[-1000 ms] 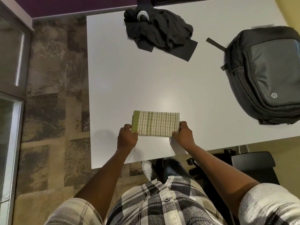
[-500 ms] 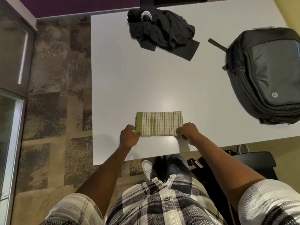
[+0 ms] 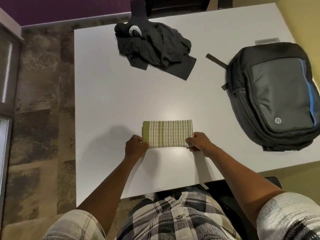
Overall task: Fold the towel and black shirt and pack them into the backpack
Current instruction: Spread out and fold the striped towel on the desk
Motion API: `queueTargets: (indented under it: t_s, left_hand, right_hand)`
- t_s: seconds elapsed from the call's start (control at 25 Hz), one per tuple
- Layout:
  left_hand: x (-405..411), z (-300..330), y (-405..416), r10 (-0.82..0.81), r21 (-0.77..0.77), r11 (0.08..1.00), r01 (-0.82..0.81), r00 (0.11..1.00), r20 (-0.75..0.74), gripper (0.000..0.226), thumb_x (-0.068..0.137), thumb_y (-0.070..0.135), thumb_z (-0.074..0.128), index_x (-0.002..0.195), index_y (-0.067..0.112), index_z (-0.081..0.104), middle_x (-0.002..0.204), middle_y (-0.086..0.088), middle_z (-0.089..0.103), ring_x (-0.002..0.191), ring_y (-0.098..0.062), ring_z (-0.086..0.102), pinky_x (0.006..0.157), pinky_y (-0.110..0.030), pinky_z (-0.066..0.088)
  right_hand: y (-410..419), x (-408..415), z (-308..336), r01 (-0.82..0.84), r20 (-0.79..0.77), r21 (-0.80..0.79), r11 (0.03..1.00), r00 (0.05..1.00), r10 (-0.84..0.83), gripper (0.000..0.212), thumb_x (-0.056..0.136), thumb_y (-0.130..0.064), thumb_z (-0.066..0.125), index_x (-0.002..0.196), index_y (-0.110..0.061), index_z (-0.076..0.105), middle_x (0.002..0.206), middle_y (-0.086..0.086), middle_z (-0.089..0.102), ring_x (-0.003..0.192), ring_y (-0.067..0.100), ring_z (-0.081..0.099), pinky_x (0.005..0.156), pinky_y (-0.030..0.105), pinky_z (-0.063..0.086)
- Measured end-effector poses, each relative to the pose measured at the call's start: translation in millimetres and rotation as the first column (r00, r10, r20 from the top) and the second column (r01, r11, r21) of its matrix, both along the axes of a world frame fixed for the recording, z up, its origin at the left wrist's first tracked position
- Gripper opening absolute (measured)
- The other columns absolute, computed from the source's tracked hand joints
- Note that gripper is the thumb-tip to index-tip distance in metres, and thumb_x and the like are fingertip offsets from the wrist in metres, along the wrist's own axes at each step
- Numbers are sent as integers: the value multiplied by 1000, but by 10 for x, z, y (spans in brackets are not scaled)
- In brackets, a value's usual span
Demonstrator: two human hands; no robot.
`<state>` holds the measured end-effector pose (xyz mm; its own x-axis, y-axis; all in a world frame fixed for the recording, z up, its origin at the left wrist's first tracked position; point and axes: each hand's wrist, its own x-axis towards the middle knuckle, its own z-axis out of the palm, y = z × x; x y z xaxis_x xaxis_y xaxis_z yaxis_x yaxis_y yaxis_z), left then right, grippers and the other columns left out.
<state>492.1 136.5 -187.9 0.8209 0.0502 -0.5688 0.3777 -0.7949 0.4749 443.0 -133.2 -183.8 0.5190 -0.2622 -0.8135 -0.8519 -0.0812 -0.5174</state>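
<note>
The folded towel (image 3: 167,133) lies near the bench's (image 3: 107,94) near edge. The left hand (image 3: 136,146) pinches its near-left corner, the right hand (image 3: 199,142) its near-right corner. The black shirt (image 3: 154,47) lies crumpled at the far side, the backpack (image 3: 275,96) at right.

White table (image 3: 110,94) on mottled brown stone floor (image 3: 39,101), purple wall (image 3: 60,9) behind

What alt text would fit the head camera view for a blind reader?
Both hands, left hand and right hand, pinch the near corners of a folded green-striped towel on a white table. A crumpled black shirt lies farther away, a backpack to the right.
</note>
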Motion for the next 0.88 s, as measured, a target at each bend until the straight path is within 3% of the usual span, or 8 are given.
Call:
queueTargets:
  t_s: [0.16, 0.24, 0.4, 0.52, 0.72, 0.88]
  left_hand:
    - [308, 49, -511, -16, -18, 1000, 16, 1000, 21, 30, 87, 23, 71, 109, 6, 59, 94, 1, 58, 86, -16, 54, 70, -26, 42]
    - [468, 57, -782, -33, -29, 999, 34, 999, 32, 24, 87, 23, 69, 103, 8, 58, 91, 1, 59, 85, -18, 57, 60, -23, 39]
    - [770, 38, -1300, -113, -80, 990, 115, 993, 33, 27, 87, 29, 69, 101, 10, 55, 93, -1, 64, 81, -18, 60, 52, -19, 37]
    - [992, 32, -1711, -144, -139, 979, 150, 988, 54, 29, 88, 36, 70, 97, 14, 54, 88, 2, 62, 78, -17, 61, 49, -18, 37]
    - [1509, 12, -2362, -187, -165, 966, 200, 978, 92, 18, 92, 27, 65, 96, 15, 53, 84, 7, 59, 74, -12, 60, 49, -15, 36]
    - [1949, -11, -2776, -146, -196, 967, 166, 983, 112, 8, 90, 21, 59, 89, 16, 53, 79, 5, 59, 69, -10, 59, 48, -19, 37]
  right_hand:
    - [-456, 340, 46, -44, 103, -98, 994, 993, 54, 11, 89, 1, 55, 99, -2, 59, 91, 18, 71, 71, 34, 73, 66, 44, 63]
    - [-703, 568, 102, -64, 143, -176, 982, 986, 90, 11, 89, 1, 55, 96, -8, 58, 89, 17, 72, 71, 35, 74, 67, 49, 63]
    - [-1232, 1113, 250, -124, 175, -322, 939, 966, 188, 11, 90, -2, 57, 96, -11, 60, 93, 12, 71, 69, 29, 74, 64, 46, 63]
    - [-1607, 1513, 376, -138, 210, -411, 901, 948, 241, 12, 90, -4, 58, 91, -16, 60, 83, 12, 72, 63, 26, 72, 64, 45, 63]
    - [-2163, 2074, 616, -211, 253, -564, 799, 876, 410, 8, 91, -7, 57, 90, -15, 60, 84, 6, 69, 67, 20, 67, 52, 19, 48]
    - [-2546, 2506, 718, -262, 224, -710, 654, 796, 562, 8, 91, -10, 57, 98, -9, 61, 84, 3, 60, 77, 21, 54, 63, 26, 34]
